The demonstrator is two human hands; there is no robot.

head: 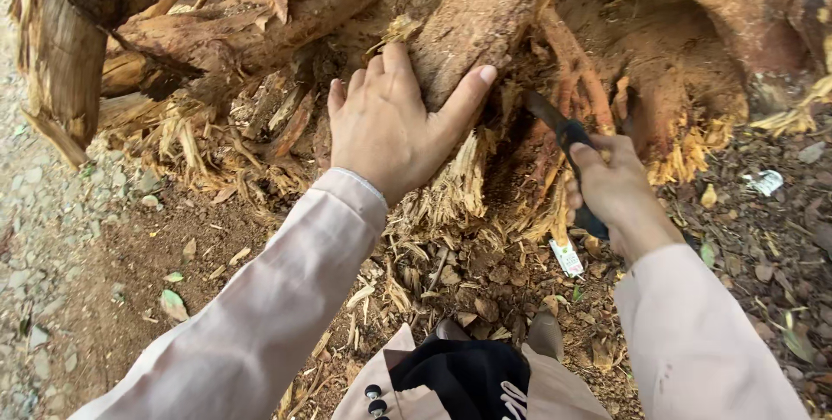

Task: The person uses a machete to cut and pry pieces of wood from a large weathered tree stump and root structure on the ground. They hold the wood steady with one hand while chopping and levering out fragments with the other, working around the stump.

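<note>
Outdoor ground [130,255] of reddish soil strewn with wood chips, gravel at left, left hand [390,125] spread flat against a thick root [485,13], right hand [615,190] clamped on a dark-handled blade [563,130] pressed into splintered stump [659,65]

We see a thick reddish-brown tree root [485,13] sloping from the far right down toward the near left, its bark rough and its lower end split into pale, splintered fibres. Just right of it, a dark-handled tool with a dark blade [563,138] stands tilted, its tip pointing far-left into the shredded orange wood beside the root.
</note>
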